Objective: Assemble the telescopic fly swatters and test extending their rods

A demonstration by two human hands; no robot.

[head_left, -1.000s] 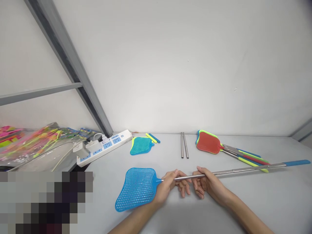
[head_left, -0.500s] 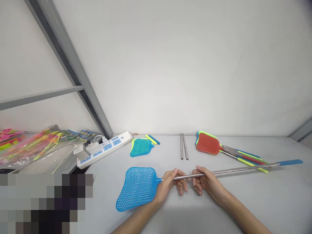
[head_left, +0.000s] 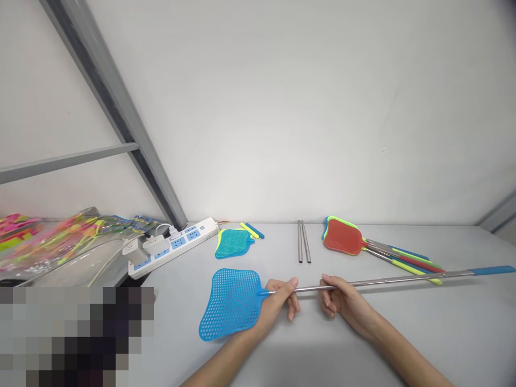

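1. The blue fly swatter [head_left: 231, 303] is spanning the near middle of the table [head_left: 463, 328], its mesh head facing up at left and its blue grip [head_left: 492, 270] pointing right.
2. Its long axis is running left to right, slanting slightly toward the far right along the metal shaft [head_left: 411, 278].
3. The left hand [head_left: 278, 301] is closing around the shaft just beside the head, thumb lying along it.
4. The right hand [head_left: 342, 301] is holding the shaft farther right, thumb above and fingers curling below; bare shaft is showing between the hands.
5. Two metal tubes [head_left: 300, 247] are lying side by side beyond the hands.
6. At far right of these, a stack of swatters [head_left: 343, 237] is resting, red head uppermost, yellow-green and blue edges showing beneath; their grips are pointing right and nearer.
7. At far left, a blue swatter head [head_left: 234, 246] is overlapping a yellow-green one, near a yellow-green loose grip [head_left: 250, 230] and a blue loose grip [head_left: 255, 231].
8. The white power strip [head_left: 208, 226] is holding white plugs [head_left: 135, 252] in its sockets.
9. Farther left, clear plastic packaging [head_left: 108, 260] is enclosing pink, orange and yellow items [head_left: 74, 236], too blurred to identify.
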